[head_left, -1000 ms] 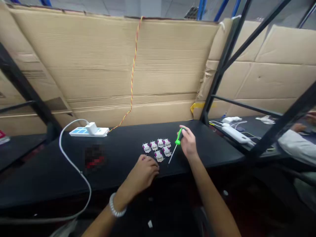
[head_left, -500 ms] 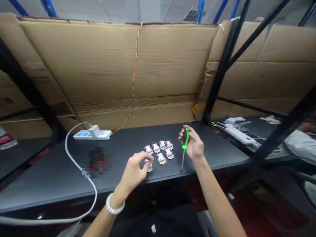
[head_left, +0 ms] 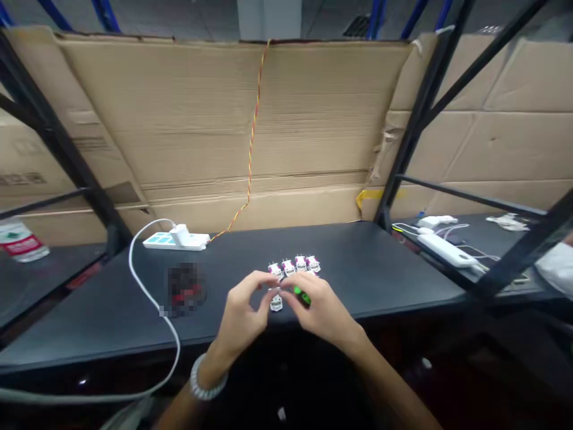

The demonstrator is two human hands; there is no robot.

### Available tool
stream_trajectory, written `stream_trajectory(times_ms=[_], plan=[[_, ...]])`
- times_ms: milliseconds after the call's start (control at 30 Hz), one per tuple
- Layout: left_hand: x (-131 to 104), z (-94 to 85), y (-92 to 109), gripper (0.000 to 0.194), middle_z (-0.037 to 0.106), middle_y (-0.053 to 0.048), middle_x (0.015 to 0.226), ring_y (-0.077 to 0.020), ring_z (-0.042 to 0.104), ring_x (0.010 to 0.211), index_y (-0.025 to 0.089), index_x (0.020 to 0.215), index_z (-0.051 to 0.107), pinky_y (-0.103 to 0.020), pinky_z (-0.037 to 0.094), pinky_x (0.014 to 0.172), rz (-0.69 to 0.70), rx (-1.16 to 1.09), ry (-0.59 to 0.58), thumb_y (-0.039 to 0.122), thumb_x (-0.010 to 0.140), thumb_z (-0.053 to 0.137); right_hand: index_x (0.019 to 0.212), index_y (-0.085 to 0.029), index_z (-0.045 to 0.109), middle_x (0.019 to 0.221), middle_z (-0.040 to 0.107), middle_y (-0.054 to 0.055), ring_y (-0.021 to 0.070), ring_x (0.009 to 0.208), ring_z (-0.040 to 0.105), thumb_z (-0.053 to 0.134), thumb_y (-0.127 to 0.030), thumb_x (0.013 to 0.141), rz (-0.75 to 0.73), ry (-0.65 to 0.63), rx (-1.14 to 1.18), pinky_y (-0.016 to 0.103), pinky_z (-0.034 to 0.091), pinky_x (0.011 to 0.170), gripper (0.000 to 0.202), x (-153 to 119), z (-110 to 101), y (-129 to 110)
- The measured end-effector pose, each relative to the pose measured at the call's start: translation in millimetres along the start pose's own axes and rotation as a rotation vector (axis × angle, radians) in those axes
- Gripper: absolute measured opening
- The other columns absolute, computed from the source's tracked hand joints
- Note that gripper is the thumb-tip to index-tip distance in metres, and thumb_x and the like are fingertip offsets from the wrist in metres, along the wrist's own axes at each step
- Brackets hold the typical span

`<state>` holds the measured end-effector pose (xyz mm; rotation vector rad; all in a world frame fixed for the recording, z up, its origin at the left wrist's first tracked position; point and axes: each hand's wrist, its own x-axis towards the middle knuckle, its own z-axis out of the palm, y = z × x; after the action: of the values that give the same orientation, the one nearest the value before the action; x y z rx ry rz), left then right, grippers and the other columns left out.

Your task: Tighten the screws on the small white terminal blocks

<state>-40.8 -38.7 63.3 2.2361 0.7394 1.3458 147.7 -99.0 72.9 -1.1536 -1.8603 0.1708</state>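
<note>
My left hand [head_left: 246, 310], with a white coiled band on its wrist, is closed in a pinch over the dark table. Whatever its fingertips hold is too small to make out. My right hand [head_left: 322, 307] is closed around a screwdriver [head_left: 303, 297] with a green and black handle; the shaft is hidden. Thumb and forefinger of that hand meet the left fingertips. Right below them lies a small white part [head_left: 276, 303]. Behind the hands, several small white-and-purple parts [head_left: 289, 268] form a row, and others are covered by the right hand.
A white power strip [head_left: 197, 242] with a plug lies at the back left, its white cable [head_left: 142, 286] curving over the front edge. Left of the hands sits a blurred dark-and-red object [head_left: 184, 291]. Cardboard [head_left: 201, 131] walls the back. Black frame posts [head_left: 409, 113] stand on both sides.
My right hand has moved left with the screwdriver, from beside the parts to the left fingertips. The screwdriver, upright before, is now tucked in the palm. The view has shifted slightly.
</note>
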Motion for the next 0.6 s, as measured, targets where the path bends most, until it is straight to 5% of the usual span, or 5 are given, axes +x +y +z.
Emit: stream_trajectory(times_ms=[300, 600], plan=[[-0.9, -1.5, -2.4, 0.008, 0.081, -0.003, 0.100, -0.0217, 0.077, 0.092, 0.023, 0.103, 0.077, -0.033, 0.061, 0.088, -0.084, -0.064, -0.019, 0.024, 0.096, 0.073, 0.109, -0.022, 0.068, 0.090, 0.071, 0.005, 0.0180, 0.076, 0.069, 0.054, -0.019, 0.107, -0.164, 0.088, -0.221, 0.028, 0.055, 0.066, 0.015, -2.7, 8.5, 9.4], [6.6, -6.0, -1.4, 0.017, 0.085, -0.008, 0.093, -0.0266, 0.083, 0.090, 0.019, 0.096, 0.075, -0.037, 0.069, 0.086, -0.337, -0.428, -0.018, 0.031, 0.087, 0.083, 0.104, -0.021, 0.067, 0.082, 0.070, 0.005, 0.0162, 0.066, 0.065, 0.053, -0.017, 0.107, -0.258, 0.191, -0.332, 0.028, 0.053, 0.061, 0.015, -1.8, 10.1, 4.2]])
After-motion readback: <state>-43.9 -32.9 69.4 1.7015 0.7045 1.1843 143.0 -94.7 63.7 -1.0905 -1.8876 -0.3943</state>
